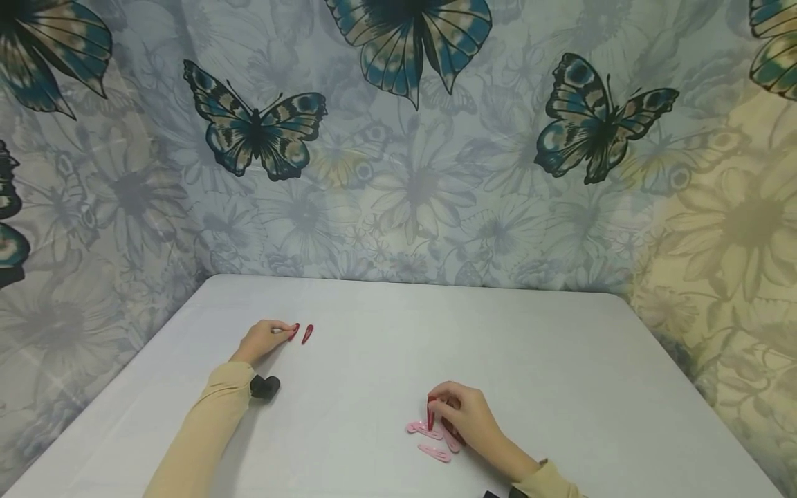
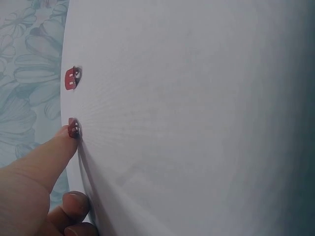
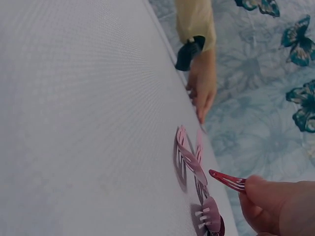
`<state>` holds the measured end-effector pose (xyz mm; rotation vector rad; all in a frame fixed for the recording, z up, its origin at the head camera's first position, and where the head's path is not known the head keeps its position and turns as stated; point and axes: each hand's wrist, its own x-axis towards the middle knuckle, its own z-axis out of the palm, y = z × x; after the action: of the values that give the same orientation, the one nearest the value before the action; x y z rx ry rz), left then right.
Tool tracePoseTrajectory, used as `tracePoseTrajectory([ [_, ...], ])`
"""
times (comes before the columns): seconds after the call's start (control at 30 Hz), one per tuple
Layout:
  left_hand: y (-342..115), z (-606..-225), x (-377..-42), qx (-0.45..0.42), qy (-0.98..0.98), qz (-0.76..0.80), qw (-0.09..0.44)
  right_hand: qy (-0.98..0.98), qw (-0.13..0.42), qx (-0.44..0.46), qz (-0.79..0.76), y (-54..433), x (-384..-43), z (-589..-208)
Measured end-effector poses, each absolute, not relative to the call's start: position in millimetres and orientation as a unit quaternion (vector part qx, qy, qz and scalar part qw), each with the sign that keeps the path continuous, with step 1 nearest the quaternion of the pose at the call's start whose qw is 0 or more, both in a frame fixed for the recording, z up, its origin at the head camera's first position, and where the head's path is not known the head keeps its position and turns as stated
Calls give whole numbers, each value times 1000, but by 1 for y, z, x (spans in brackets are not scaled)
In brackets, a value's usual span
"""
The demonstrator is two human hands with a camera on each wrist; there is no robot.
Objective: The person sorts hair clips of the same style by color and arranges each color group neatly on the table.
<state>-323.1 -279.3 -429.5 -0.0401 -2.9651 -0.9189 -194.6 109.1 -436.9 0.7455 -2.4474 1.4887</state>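
My left hand (image 1: 258, 342) reaches to the far left of the table, its thumb and a finger pinching a red snap hair clip (image 1: 294, 332) at the tabletop. Just right of it lies a second red hair clip (image 1: 308, 334), roughly parallel. Nearer the front, my right hand (image 1: 470, 415) pinches another red hair clip (image 3: 227, 180) by one end, holding it above a small pile. In that pile are several pink hair clips (image 1: 434, 453), some overlapping. A dark red clip (image 3: 222, 227) shows partly at the pile's edge, mostly hidden.
The white table (image 1: 361, 373) stretches between both hands. Behind it and at the sides hangs cloth (image 1: 411, 207) patterned with butterflies and flowers. A black wrist device (image 1: 265, 387) sits at the left sleeve (image 1: 205, 429).
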Motion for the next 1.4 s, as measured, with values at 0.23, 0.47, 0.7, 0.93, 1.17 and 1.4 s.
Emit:
tracePoseTrajectory([
  [0.23,-278,-428,-323,-15,-954,-299,16,-816,80,246,516,106,-187,-422],
  [0.47,-281,-430,-327,-19,-955,-296,21,-817,75,210,533,111,-201,-445],
  [0.7,-279,-429,-329,-22,-952,-304,17,-813,59,161,556,110,-200,-443],
  [0.93,-280,-428,-331,-25,-953,-301,20,-819,40,135,556,107,-207,-434],
  [1.17,-281,-427,-328,-24,-952,-305,20,-823,27,139,550,103,-220,-426],
  [1.4,-281,-428,-323,-18,-953,-302,14,-833,-3,187,521,98,-234,-419],
])
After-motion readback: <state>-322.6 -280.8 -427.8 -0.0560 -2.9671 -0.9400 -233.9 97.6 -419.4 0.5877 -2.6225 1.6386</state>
